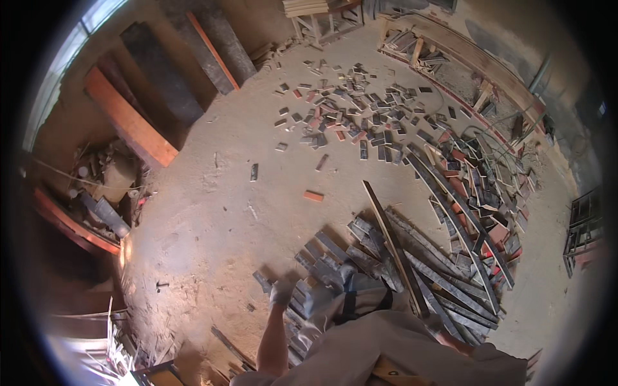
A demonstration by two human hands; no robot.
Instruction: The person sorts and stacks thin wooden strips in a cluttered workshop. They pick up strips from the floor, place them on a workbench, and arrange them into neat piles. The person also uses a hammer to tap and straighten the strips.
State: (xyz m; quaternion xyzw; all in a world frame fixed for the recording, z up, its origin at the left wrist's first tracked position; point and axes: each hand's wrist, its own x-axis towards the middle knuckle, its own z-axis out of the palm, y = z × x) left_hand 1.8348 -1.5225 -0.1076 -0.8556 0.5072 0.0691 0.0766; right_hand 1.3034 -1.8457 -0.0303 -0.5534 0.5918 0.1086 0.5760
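My left hand [281, 293], in a light glove, is closed around a short dark wooden strip [262, 281] whose end sticks out on its left. It is beside a row of dark wooden strips [331, 273] on the floor in front of me. My right hand [433, 323], low on the right and partly hidden by my clothing, is closed at the near end of a long narrow plank [394, 248]. That plank slants away to the upper left, over a pile of long dark wooden strips [450, 289]. The fingers of both hands show poorly.
Short dark and reddish wood offcuts [367, 116] lie scattered ahead, heaped thicker at the right [476, 186]. Wide boards [158, 71] lean on the left wall. A wooden bench [476, 58] stands far right, a small table [325, 16] at the back. One orange block [313, 196] lies mid-floor.
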